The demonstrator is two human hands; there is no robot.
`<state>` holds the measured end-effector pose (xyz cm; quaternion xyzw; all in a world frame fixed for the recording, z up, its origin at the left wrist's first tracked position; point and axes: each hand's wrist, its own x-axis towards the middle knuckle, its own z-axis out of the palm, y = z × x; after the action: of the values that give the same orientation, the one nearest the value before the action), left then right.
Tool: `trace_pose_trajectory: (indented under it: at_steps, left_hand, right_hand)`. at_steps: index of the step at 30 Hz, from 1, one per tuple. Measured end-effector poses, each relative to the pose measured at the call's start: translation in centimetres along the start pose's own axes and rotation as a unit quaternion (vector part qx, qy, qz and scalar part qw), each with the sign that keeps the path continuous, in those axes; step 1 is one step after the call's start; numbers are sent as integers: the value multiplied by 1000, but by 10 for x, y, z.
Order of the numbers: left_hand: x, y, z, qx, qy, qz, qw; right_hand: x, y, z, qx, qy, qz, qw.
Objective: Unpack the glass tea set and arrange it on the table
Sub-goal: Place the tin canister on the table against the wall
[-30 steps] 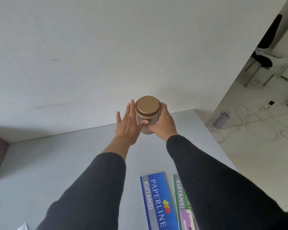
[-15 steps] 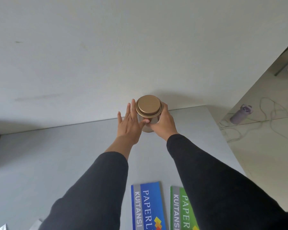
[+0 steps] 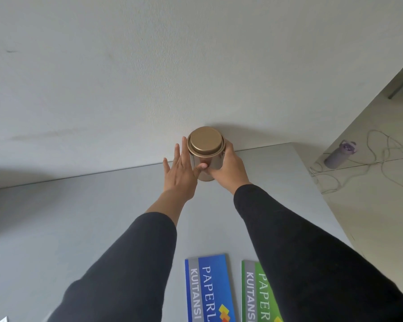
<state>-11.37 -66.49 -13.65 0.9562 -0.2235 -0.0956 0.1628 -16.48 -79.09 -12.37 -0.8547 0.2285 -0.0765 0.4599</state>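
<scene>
A round gold tin (image 3: pixel 206 147) with a flat lid stands upright near the far edge of the grey table (image 3: pixel 79 217), close to the white wall. My right hand (image 3: pixel 228 167) wraps around the tin's right side. My left hand (image 3: pixel 180 175) lies flat against its left side, fingers straight and spread, thumb touching the tin's front. No glass piece of the tea set is in view.
Two receipt books lie at the table's near edge, a blue one (image 3: pixel 207 289) and a green one (image 3: pixel 258 296). On the floor to the right are a purple bottle (image 3: pixel 339 153) and loose white cables (image 3: pixel 382 159). The table's right edge runs diagonally.
Both hands and the tin have shifted slightly further towards the wall. The view has swung left, so the chair at the right has left the frame.
</scene>
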Motion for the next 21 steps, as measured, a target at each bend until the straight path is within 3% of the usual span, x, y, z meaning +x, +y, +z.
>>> trace_pose_trajectory:
  at_steps: [9, 15, 21]
  left_hand:
    - [-41, -20, -31, -51, 37, 2, 998]
    - [-89, -58, -96, -54, 86, 36, 994]
    - [-164, -140, -186, -47, 156, 59, 985]
  right_hand:
    - [-64, -22, -6, -121, -1, 101, 987]
    - [-116, -96, 22, -113, 34, 76, 990]
    - [-183, -201, 80, -99, 52, 28, 993]
